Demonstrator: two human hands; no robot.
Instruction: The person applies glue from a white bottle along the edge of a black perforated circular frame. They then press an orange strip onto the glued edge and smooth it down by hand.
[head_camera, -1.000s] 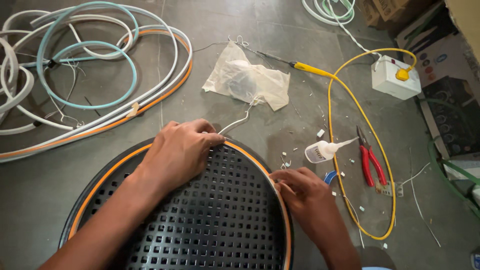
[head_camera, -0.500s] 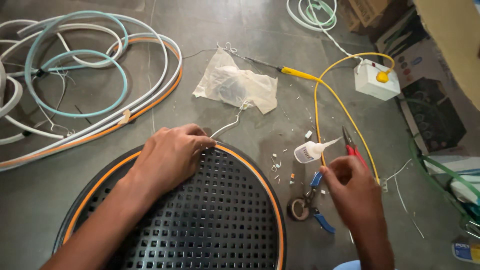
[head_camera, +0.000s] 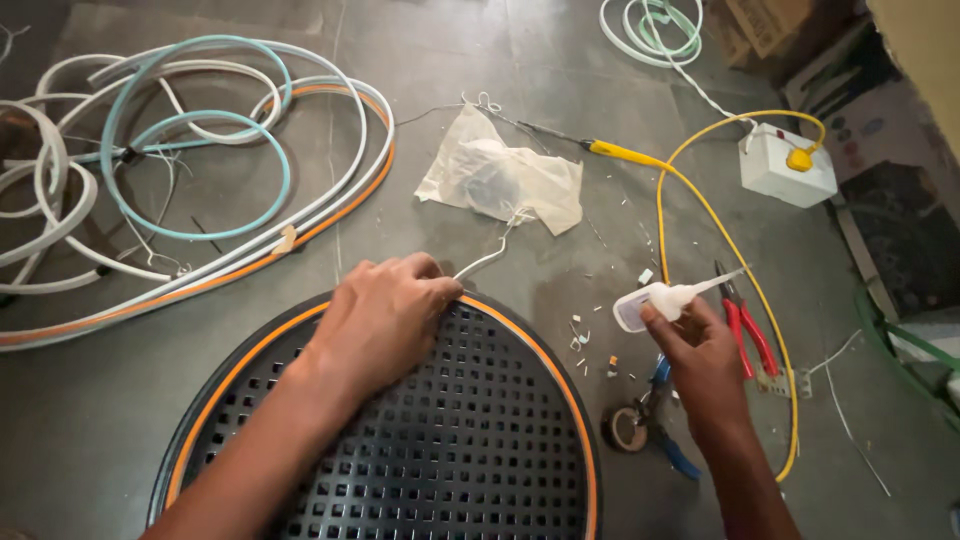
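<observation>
Glue bottle (head_camera: 655, 300): small, light, soft plastic; your right hand (head_camera: 705, 355) grips its body near the pliers (head_camera: 745, 325). Squeeze gently, probably slick. Your left hand (head_camera: 385, 320) presses closed on the orange strip (head_camera: 520, 330) at the perforated panel (head_camera: 430, 440) rim.

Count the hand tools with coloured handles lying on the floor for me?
2: red-handled pliers lie right of the right hand, and blue-handled scissors lie just below that hand, partly hidden by it. More may be hidden.
</observation>
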